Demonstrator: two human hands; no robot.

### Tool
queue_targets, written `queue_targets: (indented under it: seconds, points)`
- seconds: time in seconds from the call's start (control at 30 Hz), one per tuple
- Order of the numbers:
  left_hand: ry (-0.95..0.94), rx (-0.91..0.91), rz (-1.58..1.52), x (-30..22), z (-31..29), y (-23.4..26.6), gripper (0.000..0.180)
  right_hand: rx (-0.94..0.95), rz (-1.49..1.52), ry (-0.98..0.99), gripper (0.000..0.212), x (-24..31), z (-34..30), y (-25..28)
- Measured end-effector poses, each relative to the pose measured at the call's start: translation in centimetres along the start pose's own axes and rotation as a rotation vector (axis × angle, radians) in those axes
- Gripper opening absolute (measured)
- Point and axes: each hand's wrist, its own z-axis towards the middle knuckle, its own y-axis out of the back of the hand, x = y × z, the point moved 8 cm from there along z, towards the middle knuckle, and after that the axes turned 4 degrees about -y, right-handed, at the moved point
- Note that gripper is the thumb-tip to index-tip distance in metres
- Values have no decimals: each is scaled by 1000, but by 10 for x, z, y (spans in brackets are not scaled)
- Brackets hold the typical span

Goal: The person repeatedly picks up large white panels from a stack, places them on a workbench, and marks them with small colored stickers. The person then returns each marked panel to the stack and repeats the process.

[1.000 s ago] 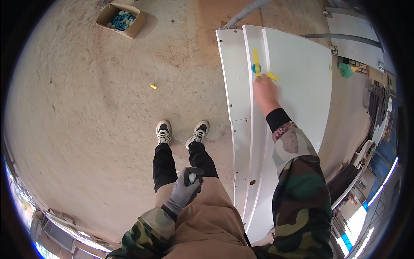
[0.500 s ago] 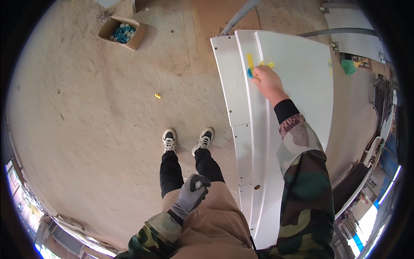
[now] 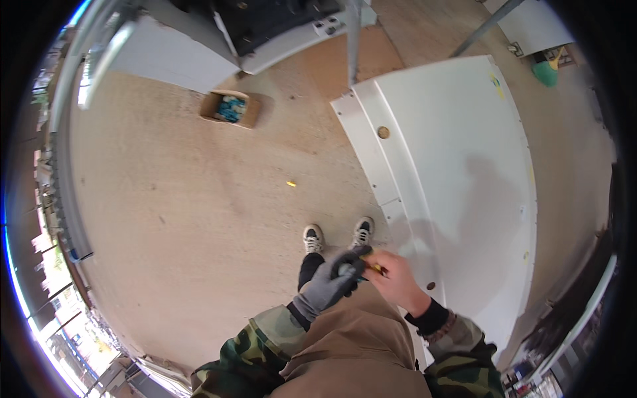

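My left hand (image 3: 332, 280), in a grey glove with dark fingers, is closed around a small round whitish plug (image 3: 346, 269). Bare and pinched, my right hand (image 3: 393, 278) meets it in front of my waist, with crumpled yellow tape (image 3: 379, 268) between its fingers. A bit of blue shows under the touching fingertips, partly hidden. To the right lies a large white curved panel (image 3: 458, 152) with a raised ridge. A round hole (image 3: 383, 132) in its ridge shows brown inside, and a darker hole (image 3: 430, 286) sits nearer me.
A cardboard box (image 3: 249, 114) with blue and whitish pieces stands on the floor ahead. A yellow scrap (image 3: 291, 184) lies before my shoes (image 3: 363, 232). Grey metal posts (image 3: 353, 50) rise by the panel's far end. A green broom (image 3: 546, 73) is at the far right.
My right hand has come back from the panel to my left hand. The blue disc and yellow tape strips are gone from the ridge, baring the hole. My view has turned left.
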Motion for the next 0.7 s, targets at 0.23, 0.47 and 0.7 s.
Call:
queue_targets:
  seconds: [0.23,0.47,0.7]
  points:
    - [-70,42,373,-64,-83,-5,37,-143,231,-285,10,61,-52,-23]
    - [60,-297,-303,-69,-103,226,35,-593,353,-52,6,98,-44,-42]
    - [-463,-294,-90,-208,-14,427,76,-642,296,-181,10,147,-32,-192]
